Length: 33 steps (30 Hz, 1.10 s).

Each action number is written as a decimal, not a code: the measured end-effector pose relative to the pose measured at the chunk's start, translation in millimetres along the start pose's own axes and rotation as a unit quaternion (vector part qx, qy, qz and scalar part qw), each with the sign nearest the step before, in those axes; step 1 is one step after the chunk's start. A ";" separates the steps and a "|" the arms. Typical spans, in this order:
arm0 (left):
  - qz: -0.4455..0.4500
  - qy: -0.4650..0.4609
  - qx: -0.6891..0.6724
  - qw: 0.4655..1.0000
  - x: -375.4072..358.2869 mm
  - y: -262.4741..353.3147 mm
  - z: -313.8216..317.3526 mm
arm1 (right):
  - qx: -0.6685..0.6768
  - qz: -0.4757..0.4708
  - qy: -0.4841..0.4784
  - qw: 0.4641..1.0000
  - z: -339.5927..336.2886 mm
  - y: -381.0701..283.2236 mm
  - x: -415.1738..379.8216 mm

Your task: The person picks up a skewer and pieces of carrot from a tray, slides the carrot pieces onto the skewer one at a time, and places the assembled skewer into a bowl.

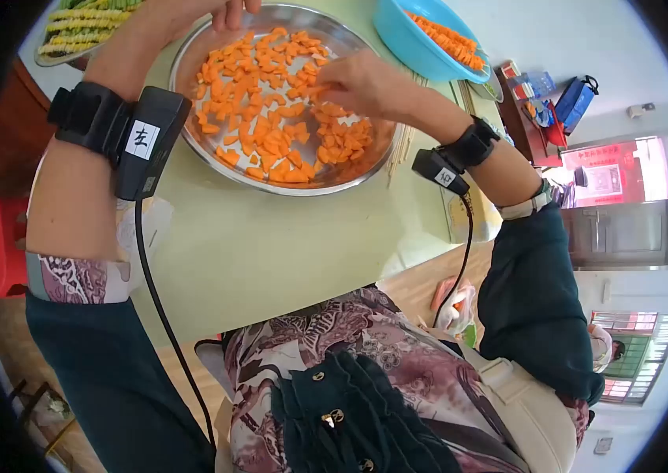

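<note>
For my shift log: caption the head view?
Both hands, right hand and left hand, over carrot pieces in a metal tray.

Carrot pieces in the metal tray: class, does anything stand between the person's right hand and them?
Nothing visible does. The right hand is already over the metal tray, its fingers touching the carrot pieces.

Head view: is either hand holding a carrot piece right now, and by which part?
Right hand has its fingertips down among the carrot pieces in the metal tray; a pinch cannot be confirmed. Left hand is mostly out of view.
</note>
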State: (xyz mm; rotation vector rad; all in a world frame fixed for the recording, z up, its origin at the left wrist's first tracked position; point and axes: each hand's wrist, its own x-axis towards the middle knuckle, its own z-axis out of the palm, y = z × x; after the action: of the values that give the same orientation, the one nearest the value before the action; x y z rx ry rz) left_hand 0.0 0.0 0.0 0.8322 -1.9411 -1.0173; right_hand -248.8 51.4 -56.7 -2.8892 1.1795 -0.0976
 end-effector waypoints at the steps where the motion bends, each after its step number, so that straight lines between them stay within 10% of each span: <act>1: 0.003 0.001 0.001 1.000 -0.6 2.2 1.1 | -0.020 0.050 -0.019 0.998 -9.9 -1.9 -1.3; 13: -0.038 0.004 -0.024 0.999 3.9 -13.8 6.0 | -0.066 0.057 -0.198 0.976 -7.4 -22.3 -32.2; 25: 0.000 0.010 -0.022 1.000 -4.9 -4.7 6.2 | 0.070 0.092 -0.030 0.993 -21.5 2.8 -7.7; 28: 0.003 0.010 -0.025 1.000 -4.2 -4.1 7.6 | 0.167 0.249 -0.047 0.953 -31.7 -0.5 -2.3; 33: -0.034 0.019 0.003 0.999 1.0 -2.2 12.2 | 0.218 0.148 0.227 0.938 -24.8 28.7 18.3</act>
State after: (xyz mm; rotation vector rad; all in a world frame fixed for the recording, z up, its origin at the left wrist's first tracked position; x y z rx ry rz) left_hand -10.5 2.5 -6.2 0.9196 -1.8975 -1.0282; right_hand -257.4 18.2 -32.2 -2.3325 1.4130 -0.9318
